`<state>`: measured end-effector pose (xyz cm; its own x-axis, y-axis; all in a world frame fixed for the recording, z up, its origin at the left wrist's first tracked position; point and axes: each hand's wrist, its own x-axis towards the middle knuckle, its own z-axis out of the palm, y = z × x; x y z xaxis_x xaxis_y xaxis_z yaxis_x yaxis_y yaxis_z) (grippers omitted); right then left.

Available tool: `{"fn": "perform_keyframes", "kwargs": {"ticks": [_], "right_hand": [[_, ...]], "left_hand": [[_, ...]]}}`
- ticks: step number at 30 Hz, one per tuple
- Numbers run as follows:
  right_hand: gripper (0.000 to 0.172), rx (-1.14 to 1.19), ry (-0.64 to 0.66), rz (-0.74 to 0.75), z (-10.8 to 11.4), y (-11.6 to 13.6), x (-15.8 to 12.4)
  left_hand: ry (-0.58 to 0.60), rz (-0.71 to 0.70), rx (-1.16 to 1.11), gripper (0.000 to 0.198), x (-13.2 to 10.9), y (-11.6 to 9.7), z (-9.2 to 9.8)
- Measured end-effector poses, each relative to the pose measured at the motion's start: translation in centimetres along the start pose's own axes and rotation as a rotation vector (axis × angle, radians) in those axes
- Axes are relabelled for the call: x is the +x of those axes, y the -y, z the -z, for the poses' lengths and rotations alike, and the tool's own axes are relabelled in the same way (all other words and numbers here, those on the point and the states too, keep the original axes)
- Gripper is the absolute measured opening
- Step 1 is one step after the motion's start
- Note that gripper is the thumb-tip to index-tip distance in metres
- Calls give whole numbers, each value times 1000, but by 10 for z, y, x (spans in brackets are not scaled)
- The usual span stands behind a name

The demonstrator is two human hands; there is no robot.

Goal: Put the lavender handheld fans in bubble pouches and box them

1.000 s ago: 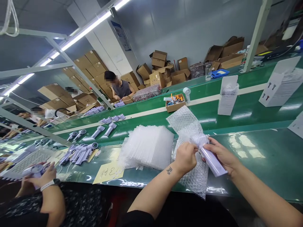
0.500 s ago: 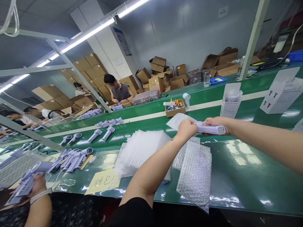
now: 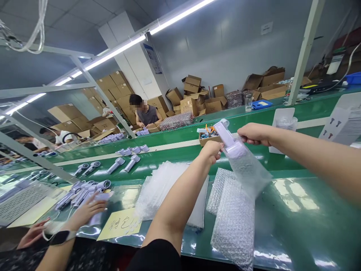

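A lavender device (image 3: 225, 134), shaped like a small hair dryer, stands tilted with its handle out of a translucent packing bag (image 3: 249, 171). Its wider head shows through the bag's upper part. My left hand (image 3: 212, 151) is closed on the bag's near left edge at the mouth, close to the device. At the right side of the mouth, my right hand (image 3: 254, 134) is closed in a pinch on the other edge. Below the hanging bag lie bubble-wrap bags (image 3: 232, 222). A stack of white bags (image 3: 166, 188) lies left of them, partly behind my left forearm.
Several similar devices (image 3: 81, 192) lie at left, beside a co-worker's hand (image 3: 90, 209). A yellow handwritten paper (image 3: 120, 224) lies on the green bench. Behind my hands stand a small carton (image 3: 207, 140) of parts and white printed boxes (image 3: 282, 116). A post (image 3: 306, 52) rises at right.
The device has gone from lying level between both hands to tilted upright, head down in the bag. My right hand has moved up to the bag's edge. The co-worker's hands no longer hold a device.
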<state>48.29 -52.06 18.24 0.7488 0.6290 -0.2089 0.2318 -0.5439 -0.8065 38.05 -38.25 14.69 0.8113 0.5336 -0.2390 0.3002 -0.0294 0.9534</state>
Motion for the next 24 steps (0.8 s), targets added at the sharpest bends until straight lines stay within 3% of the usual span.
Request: {"fn": "perform_keyframes", "kwargs": {"ticks": [6, 13, 18, 21, 22, 24], "right_hand": [[26, -13, 73, 31, -8, 6, -19], [24, -23, -23, 84, 1, 12, -37], [23, 332, -27, 84, 14, 28, -56], [10, 423, -35, 271, 28, 10, -56], [14, 384, -54, 371, 30, -3, -54], [66, 258, -84, 524, 25, -35, -47]], "left_hand": [[-19, -73, 19, 26, -8, -10, 10], [-7, -153, -6, 20, -19, -36, 19], [55, -194, -180, 13, -24, -42, 19], [18, -192, -270, 11, -25, -37, 13], [6, -185, -312, 9, -26, -36, 10], [15, -168, -393, 8, -27, -34, 5]]}}
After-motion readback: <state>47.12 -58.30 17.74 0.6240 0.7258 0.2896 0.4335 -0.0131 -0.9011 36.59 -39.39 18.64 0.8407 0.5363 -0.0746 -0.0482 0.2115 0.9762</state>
